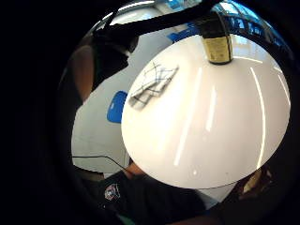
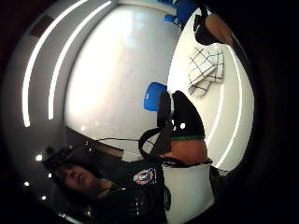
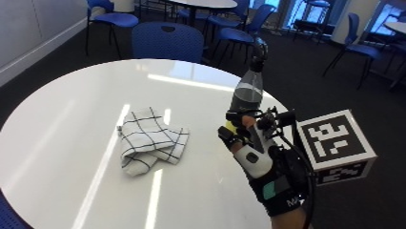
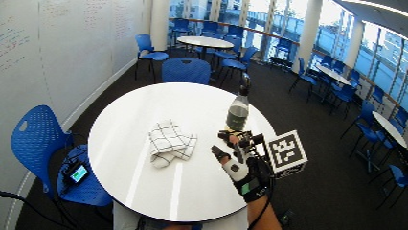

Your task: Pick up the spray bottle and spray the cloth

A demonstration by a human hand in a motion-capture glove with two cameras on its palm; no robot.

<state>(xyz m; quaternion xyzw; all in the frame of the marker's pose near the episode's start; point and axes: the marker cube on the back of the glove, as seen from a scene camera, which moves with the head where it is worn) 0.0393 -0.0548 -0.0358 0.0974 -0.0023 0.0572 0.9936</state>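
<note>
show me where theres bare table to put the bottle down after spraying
The round white table is bare from its far rim to the folded white checked cloth, and from the cloth to its near rim. Tightest between the cloth, the dark spray bottle and the gloved right hand.

We see bright, even overhead light on the round glossy white table (image 3: 76, 119), with long glare streaks of ceiling strips running across its top beside the folded white cloth with a black grid (image 3: 149, 140). Daylight enters through the tall windows (image 4: 280, 21) at the far wall. We note only soft, faint shadows under the cloth and the dark-filled clear plastic spray bottle (image 3: 247, 90). In both palm views the scene bows strongly toward black rims; the ceiling light strips (image 2: 39, 60) blow out, and the black-gloved right hand (image 3: 263, 162) looks slightly soft.
</note>
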